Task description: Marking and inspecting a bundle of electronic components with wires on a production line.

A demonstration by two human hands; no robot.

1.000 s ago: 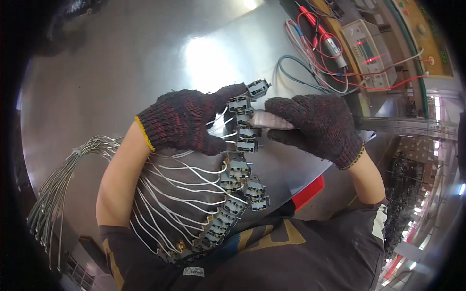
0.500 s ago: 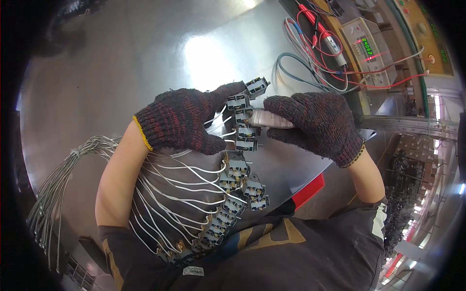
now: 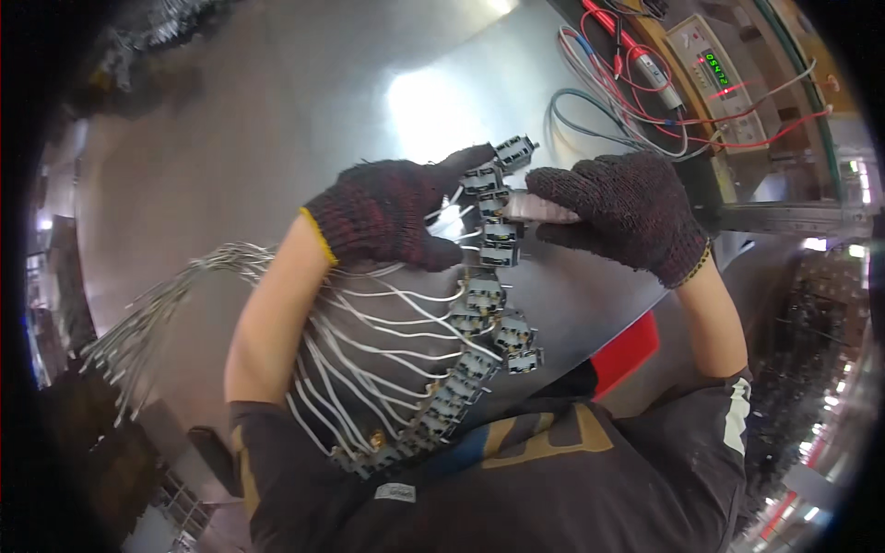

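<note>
My left hand, in a dark knitted glove with a yellow cuff, lies along the left side of a chain of small grey switch-like blocks. Its forefinger reaches the upper blocks; the thumb is stretched out lower down, apart from it. White wires run leftward from the blocks, some beneath this hand. Opposite, my gloved right hand is closed around a pale, wrapped, stick-like piece, whose tip meets one of the upper blocks. The piece's other end is hidden in the glove.
A shiny metal table carries the work. Far left, the wires gather into a bundle. Beyond my right hand lie a red pen-shaped tool, coiled leads and a meter with a lit display. Something red shows past the table edge.
The whole view has shifted, so the hands, blocks and table appear farther right. Both hands keep nearly the same hold against the blocks. The meter's display reads differently.
</note>
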